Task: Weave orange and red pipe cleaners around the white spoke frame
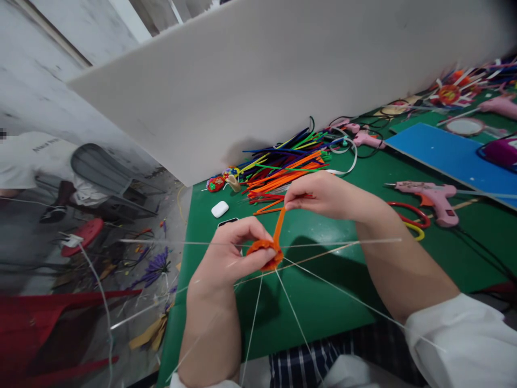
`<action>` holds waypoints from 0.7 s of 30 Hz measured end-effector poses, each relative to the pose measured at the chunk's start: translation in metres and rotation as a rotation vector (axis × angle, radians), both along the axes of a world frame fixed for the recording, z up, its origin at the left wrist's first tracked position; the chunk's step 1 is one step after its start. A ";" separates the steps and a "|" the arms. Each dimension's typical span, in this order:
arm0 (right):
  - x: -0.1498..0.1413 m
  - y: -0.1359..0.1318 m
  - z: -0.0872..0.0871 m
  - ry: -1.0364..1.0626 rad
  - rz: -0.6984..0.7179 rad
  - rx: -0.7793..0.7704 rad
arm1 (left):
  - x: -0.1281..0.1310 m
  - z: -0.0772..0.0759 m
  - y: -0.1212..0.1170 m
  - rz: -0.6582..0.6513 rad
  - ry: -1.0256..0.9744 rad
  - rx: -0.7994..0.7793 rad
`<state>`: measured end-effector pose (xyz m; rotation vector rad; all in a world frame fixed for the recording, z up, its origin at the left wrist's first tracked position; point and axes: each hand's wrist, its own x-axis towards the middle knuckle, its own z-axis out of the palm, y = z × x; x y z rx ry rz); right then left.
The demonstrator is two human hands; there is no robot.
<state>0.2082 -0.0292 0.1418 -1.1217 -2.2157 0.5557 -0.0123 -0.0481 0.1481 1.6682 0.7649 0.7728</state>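
My left hand [236, 253] pinches an orange fuzzy disc [278, 260] between thumb and fingers, above the green table. Thin whitish rods [294, 317] radiate from the disc in several directions. An orange pipe cleaner [279, 229] rises from the disc. Its upper end sits between the thumb and fingertips of my right hand [323, 195], which is closed on it. My left thumb and fingers hide part of the disc. Behind my hands lies a heap of orange pipe cleaners [278, 175], with other colours farther back.
A white earbud case [220, 209] lies beyond my left hand. Right of my right arm are a pink glue gun [434, 196], red and yellow loops [416, 218] and a blue board [448, 156]. A white partition [258, 81] stands behind. At left, a person sits near a grey chair [100, 167].
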 end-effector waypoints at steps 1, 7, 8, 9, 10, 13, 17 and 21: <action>-0.001 0.000 0.000 0.014 0.007 0.001 | 0.001 0.000 0.000 0.052 -0.064 -0.010; -0.017 -0.005 0.001 0.259 0.040 0.115 | 0.008 -0.001 0.008 0.125 -0.218 -0.212; -0.020 -0.007 0.002 0.306 0.082 0.126 | 0.008 -0.002 0.009 0.110 -0.229 -0.236; -0.023 -0.010 0.004 0.345 0.124 0.132 | 0.008 -0.003 0.010 0.105 -0.245 -0.253; -0.026 -0.012 0.004 0.378 0.153 0.137 | 0.009 -0.004 0.010 0.107 -0.258 -0.267; -0.032 -0.017 0.005 0.433 0.161 0.146 | 0.008 -0.006 0.011 0.112 -0.290 -0.301; -0.034 -0.018 0.005 0.460 0.094 0.134 | 0.010 -0.008 0.010 0.106 -0.304 -0.312; -0.035 -0.020 0.007 0.469 0.036 0.099 | 0.015 -0.006 0.010 0.178 -0.288 -0.291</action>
